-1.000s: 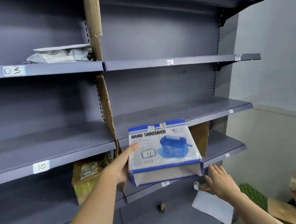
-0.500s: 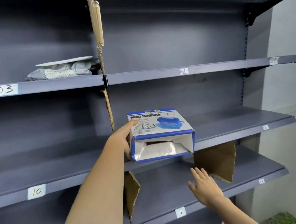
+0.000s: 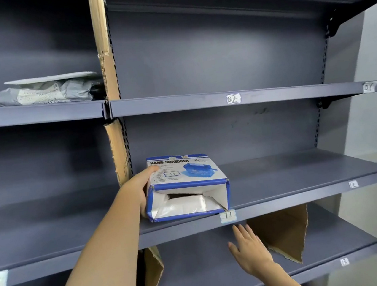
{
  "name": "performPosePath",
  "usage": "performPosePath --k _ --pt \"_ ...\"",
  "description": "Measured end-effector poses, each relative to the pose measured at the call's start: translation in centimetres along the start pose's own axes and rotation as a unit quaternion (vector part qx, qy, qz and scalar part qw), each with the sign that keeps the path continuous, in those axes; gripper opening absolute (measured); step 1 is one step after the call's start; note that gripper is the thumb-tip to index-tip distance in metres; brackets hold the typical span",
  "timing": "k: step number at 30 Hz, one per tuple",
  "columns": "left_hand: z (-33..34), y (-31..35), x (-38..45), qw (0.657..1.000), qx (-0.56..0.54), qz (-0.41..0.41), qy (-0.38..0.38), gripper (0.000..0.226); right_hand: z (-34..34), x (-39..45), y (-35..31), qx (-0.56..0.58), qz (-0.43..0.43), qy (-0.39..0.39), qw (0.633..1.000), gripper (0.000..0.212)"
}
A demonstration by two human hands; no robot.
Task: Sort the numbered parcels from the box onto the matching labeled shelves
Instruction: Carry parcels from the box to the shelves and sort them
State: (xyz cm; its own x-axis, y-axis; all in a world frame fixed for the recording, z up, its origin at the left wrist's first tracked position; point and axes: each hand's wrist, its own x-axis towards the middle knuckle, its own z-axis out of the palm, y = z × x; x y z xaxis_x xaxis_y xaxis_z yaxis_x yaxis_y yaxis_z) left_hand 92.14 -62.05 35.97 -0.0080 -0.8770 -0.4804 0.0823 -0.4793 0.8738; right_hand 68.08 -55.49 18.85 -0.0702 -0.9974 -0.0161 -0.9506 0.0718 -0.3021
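The left hand (image 3: 139, 192) grips the left side of the shredder box (image 3: 186, 186), thumb lying on its top and the other fingers hidden behind the box. The box sits on the shelf (image 3: 295, 176) at its front edge, just above the label marked 11 (image 3: 228, 216), with its near end flap open. A handwritten 11 shows on the box top. The right hand (image 3: 251, 251) hovers below that shelf, fingers straight and spread, holding nothing. A grey mailer bag (image 3: 42, 93) lies on the upper left shelf
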Motion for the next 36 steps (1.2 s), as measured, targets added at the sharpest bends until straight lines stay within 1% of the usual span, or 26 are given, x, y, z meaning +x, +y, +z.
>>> performPosePath --k 7,14,16,17,18,19,20,21,22,23,24,25,26,27,29,30,31,34,36 --pt "-0.3 -0.6 1.0 0.999 -0.015 -0.02 0.026 0.036 -1.1 1.2 1.2 0.023 -0.03 0.008 0.999 0.06" --pt "-0.3 -1.3 0.6 0.998 -0.019 -0.013 0.061 0.038 -0.8 1.8 2.1 0.022 -0.047 -0.002 0.999 0.061" --pt "-0.2 -1.2 0.9 0.997 -0.011 0.003 0.073 0.036 -0.7 2.0 2.2 0.021 -0.052 -0.006 0.998 0.061" --pt "-0.1 -1.2 1.1 0.996 0.01 0.021 0.092 0.034 -0.7 2.1 2.2 0.019 -0.056 -0.009 0.998 0.061" --pt "0.0 -1.1 1.4 0.989 0.046 0.053 0.127 0.032 -0.6 2.2 2.2 0.017 -0.059 -0.011 0.998 0.06" --pt "0.2 -1.1 1.8 0.974 0.096 0.101 0.176 0.029 -0.6 2.3 2.2 0.013 -0.062 -0.012 0.998 0.06" --pt "0.4 -1.1 2.2 0.948 0.162 0.159 0.222 0.027 -0.5 2.4 2.2 0.012 -0.066 -0.014 0.998 0.06" --pt "0.9 -1.1 2.1 0.911 0.241 0.211 0.26 0.028 -0.3 2.5 2.2 0.013 -0.069 -0.017 0.997 0.06" --pt "1.5 -1.1 1.7 0.863 0.318 0.255 0.298 0.03 -0.2 2.6 2.2 0.013 -0.072 -0.021 0.997 0.06" --pt "2.4 -1.2 1.0 0.811 0.377 0.306 0.327 0.032 0.0 2.6 2.1 0.011 -0.075 -0.024 0.997 0.06" --pt "3.2 -1.4 0.3 0.766 0.411 0.364 0.334 0.034 0.1 2.7 2.0 0.008 -0.077 -0.026 0.997 0.06" --pt "4.0 -1.7 -0.4 0.737 0.43 0.419 0.309 0.035 0.2 2.9 2.0 0.006 -0.079 -0.028 0.996 0.06" --pt "4.6 -2.1 -0.9 0.716 0.452 0.464 0.261 0.036 0.2 3.0 1.9 0.005 -0.081 -0.03 0.996 0.06" --pt "5.3 -2.6 -1.5 0.693 0.487 0.491 0.204 0.037 0.3 3.1 1.9 0.003 -0.083 -0.031 0.996 0.061" --pt "5.9 -3.6 -1.9 0.63 0.579 0.504 0.12 0.039 0.4 3.3 1.8 0.003 -0.087 -0.034 0.996 0.061" --pt "5.9 -4.0 -1.8 0.604 0.609 0.505 0.098 0.038 0.4 3.4 1.8 0.003 -0.088 -0.035 0.996 0.061" --pt "5.9 -4.1 -1.8 0.591 0.621 0.506 0.091 0.036 0.5 3.5 1.9 0.003 -0.089 -0.035 0.995 0.061" --pt "5.9 -3.7 -1.3 0.584 0.624 0.509 0.103 0.031 0.5 3.8 1.8 0.002 -0.095 -0.033 0.995 0.06" --pt "6.1 -3.3 -0.9 0.568 0.645 0.501 0.104 0.03 0.6 4.0 1.8 0.002 -0.099 -0.032 0.995 0.059"
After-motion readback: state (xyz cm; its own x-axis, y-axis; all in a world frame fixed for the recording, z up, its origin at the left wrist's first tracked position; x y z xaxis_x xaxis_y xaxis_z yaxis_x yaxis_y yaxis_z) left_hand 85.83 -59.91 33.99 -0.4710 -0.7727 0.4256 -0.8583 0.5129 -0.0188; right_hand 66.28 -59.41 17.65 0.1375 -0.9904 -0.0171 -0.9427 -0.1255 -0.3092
